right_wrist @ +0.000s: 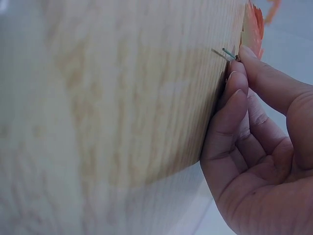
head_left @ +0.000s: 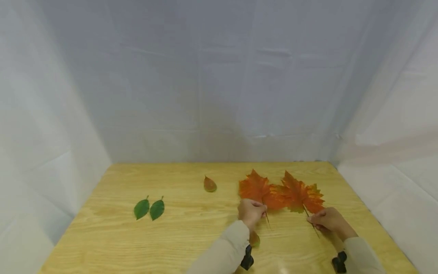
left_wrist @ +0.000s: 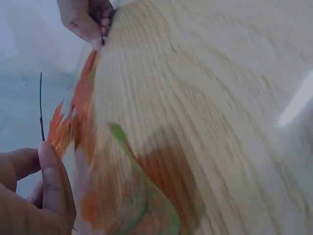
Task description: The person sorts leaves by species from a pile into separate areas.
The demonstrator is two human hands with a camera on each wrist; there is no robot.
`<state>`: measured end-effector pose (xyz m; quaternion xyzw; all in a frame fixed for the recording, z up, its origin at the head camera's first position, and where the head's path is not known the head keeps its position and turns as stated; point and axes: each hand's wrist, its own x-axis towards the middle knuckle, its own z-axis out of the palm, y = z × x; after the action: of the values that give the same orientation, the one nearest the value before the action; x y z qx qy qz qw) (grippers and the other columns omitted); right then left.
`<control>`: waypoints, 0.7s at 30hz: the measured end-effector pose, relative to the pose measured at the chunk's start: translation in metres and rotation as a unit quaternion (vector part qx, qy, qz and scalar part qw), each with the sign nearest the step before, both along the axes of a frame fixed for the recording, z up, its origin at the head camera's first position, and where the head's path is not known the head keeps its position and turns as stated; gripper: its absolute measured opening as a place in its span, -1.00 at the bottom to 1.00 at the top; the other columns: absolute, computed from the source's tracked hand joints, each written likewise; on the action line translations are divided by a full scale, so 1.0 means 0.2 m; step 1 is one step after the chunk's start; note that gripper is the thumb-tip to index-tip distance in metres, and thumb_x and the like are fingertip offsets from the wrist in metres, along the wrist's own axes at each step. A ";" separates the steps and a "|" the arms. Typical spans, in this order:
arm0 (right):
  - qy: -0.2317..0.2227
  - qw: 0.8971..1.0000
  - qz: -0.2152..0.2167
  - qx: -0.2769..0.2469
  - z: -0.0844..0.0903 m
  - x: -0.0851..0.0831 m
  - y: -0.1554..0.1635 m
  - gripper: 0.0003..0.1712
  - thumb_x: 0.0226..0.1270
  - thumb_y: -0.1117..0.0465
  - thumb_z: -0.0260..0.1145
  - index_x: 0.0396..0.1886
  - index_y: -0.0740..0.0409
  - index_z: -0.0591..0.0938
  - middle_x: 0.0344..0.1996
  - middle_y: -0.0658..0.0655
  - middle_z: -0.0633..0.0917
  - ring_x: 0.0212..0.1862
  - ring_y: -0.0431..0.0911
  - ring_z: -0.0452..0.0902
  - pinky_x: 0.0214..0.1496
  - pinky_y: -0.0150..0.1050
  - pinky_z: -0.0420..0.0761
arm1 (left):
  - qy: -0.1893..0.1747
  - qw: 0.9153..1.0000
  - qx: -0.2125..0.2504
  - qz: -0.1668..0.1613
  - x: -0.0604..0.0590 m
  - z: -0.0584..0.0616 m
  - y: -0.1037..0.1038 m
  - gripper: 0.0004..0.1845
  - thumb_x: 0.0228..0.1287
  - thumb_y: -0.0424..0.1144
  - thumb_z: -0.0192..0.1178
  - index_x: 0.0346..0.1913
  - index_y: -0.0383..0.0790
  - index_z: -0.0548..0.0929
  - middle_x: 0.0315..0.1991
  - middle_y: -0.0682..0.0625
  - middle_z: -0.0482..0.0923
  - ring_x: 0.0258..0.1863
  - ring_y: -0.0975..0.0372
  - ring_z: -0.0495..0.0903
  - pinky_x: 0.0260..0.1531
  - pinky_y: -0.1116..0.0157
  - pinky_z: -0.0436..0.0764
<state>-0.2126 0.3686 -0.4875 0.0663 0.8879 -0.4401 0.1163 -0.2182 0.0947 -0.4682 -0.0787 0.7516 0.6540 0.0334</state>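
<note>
Two orange-red maple leaves lie side by side at the right of the table, their lobes touching or overlapping. My left hand (head_left: 252,213) pinches the dark stem of the left maple leaf (head_left: 254,186) between thumb and finger; in the left wrist view that stem (left_wrist: 41,107) sticks up past the thumb. My right hand (head_left: 330,220) pinches the stem of the right maple leaf (head_left: 297,190). In the right wrist view the stem's end (right_wrist: 228,53) pokes out beyond the fingertips. Beside my left wrist lies a small brownish-green leaf (head_left: 254,239), partly hidden by the sleeve.
Two green leaves, one (head_left: 142,209) beside the other (head_left: 157,209), lie on the left part of the wooden table (head_left: 102,243). A small reddish-brown leaf (head_left: 210,184) lies near the back middle. White sheeting (head_left: 191,95) stands behind the table and along both sides.
</note>
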 end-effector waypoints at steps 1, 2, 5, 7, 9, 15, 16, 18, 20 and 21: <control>0.001 1.000 0.000 0.002 0.00 0.00 0.00 -0.72 0.19 0.16 0.43 -0.54 0.31 0.70 -0.65 -0.01 0.62 -0.59 -0.22 0.44 -0.52 -0.37 0.50 | 0.000 1.000 -0.017 -0.001 0.00 -0.01 -0.01 -0.93 0.05 -0.43 0.39 -0.52 -0.28 0.74 -0.63 -0.03 0.64 -0.66 0.19 0.64 -0.66 0.35 0.57; 0.002 1.000 -0.001 0.004 0.00 0.00 -0.01 -0.72 0.18 0.16 0.43 -0.55 0.31 0.70 -0.66 -0.01 0.62 -0.59 -0.23 0.44 -0.52 -0.38 0.50 | -0.001 0.999 -0.032 -0.003 0.00 -0.01 -0.02 -0.92 0.05 -0.42 0.40 -0.52 -0.27 0.73 -0.64 -0.04 0.64 -0.66 0.19 0.63 -0.69 0.37 0.54; 0.001 1.000 -0.001 0.008 0.01 0.00 -0.01 -0.72 0.18 0.16 0.43 -0.56 0.31 0.69 -0.67 -0.01 0.61 -0.60 -0.22 0.43 -0.53 -0.38 0.49 | 0.005 0.997 -0.071 -0.017 0.00 -0.02 -0.04 -0.90 0.05 -0.43 0.39 -0.55 -0.27 0.73 -0.65 -0.05 0.65 -0.68 0.20 0.62 -0.73 0.41 0.47; 0.000 1.000 -0.004 0.009 0.02 0.01 -0.02 -0.73 0.18 0.17 0.44 -0.56 0.29 0.70 -0.67 -0.01 0.62 -0.60 -0.23 0.43 -0.54 -0.39 0.48 | 0.012 0.995 -0.095 -0.024 0.00 -0.01 -0.05 -0.88 0.05 -0.44 0.39 -0.57 -0.28 0.72 -0.67 -0.04 0.64 -0.71 0.21 0.60 -0.74 0.41 0.47; 0.000 1.000 -0.001 0.008 0.02 0.01 -0.02 -0.72 0.19 0.17 0.43 -0.56 0.30 0.69 -0.67 0.00 0.61 -0.60 -0.22 0.42 -0.54 -0.38 0.48 | 0.024 0.990 -0.133 -0.028 0.00 0.00 -0.06 -0.86 0.05 -0.44 0.39 -0.60 -0.28 0.71 -0.71 -0.01 0.61 -0.73 0.24 0.56 -0.73 0.39 0.49; -0.004 1.000 -0.010 0.009 0.01 0.01 -0.01 -0.72 0.18 0.15 0.43 -0.58 0.27 0.69 -0.70 -0.01 0.60 -0.61 -0.22 0.42 -0.55 -0.38 0.49 | 0.038 0.976 -0.216 -0.017 -0.04 -0.02 -0.06 -0.57 0.05 -0.43 0.36 -0.85 -0.14 0.45 -0.89 0.15 0.32 -0.85 0.34 0.31 -0.81 0.41 0.32; -0.002 1.000 -0.008 0.009 0.01 0.01 -0.01 -0.72 0.18 0.15 0.43 -0.58 0.27 0.69 -0.69 -0.01 0.60 -0.61 -0.22 0.42 -0.54 -0.38 0.48 | 0.039 0.974 -0.222 -0.013 -0.04 -0.03 -0.06 -0.53 0.05 -0.44 0.35 -0.87 -0.11 0.40 -0.90 0.16 0.26 -0.85 0.34 0.26 -0.82 0.41 0.28; -0.002 1.000 -0.011 0.013 0.01 0.00 -0.01 -0.71 0.18 0.14 0.43 -0.59 0.26 0.68 -0.70 -0.01 0.60 -0.61 -0.22 0.41 -0.54 -0.38 0.47 | 0.044 0.971 -0.234 -0.007 -0.05 -0.04 -0.06 -0.50 0.02 -0.45 0.33 -0.89 -0.09 0.33 -0.91 0.17 0.17 -0.84 0.32 0.19 -0.82 0.41 0.21; -0.002 1.000 -0.011 0.017 0.00 0.00 -0.01 -0.71 0.19 0.14 0.43 -0.60 0.26 0.69 -0.69 -0.01 0.61 -0.61 -0.22 0.42 -0.53 -0.38 0.47 | 0.049 0.969 -0.243 -0.005 -0.04 -0.04 -0.05 -0.53 0.00 -0.45 0.34 -0.89 -0.12 0.37 -0.91 0.15 0.21 -0.83 0.30 0.23 -0.81 0.40 0.25; -0.001 1.000 -0.010 0.017 0.00 0.00 -0.01 -0.71 0.19 0.14 0.43 -0.60 0.26 0.69 -0.68 -0.01 0.61 -0.60 -0.22 0.42 -0.53 -0.37 0.47 | 0.049 0.967 -0.248 -0.005 -0.04 -0.04 -0.05 -0.57 -0.02 -0.45 0.36 -0.87 -0.13 0.41 -0.90 0.15 0.25 -0.82 0.29 0.28 -0.80 0.40 0.28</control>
<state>-0.2130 0.3674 -0.4869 0.0780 0.8944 -0.4259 0.1117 -0.2267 0.0840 -0.4753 -0.0485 0.8916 0.4497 -0.0206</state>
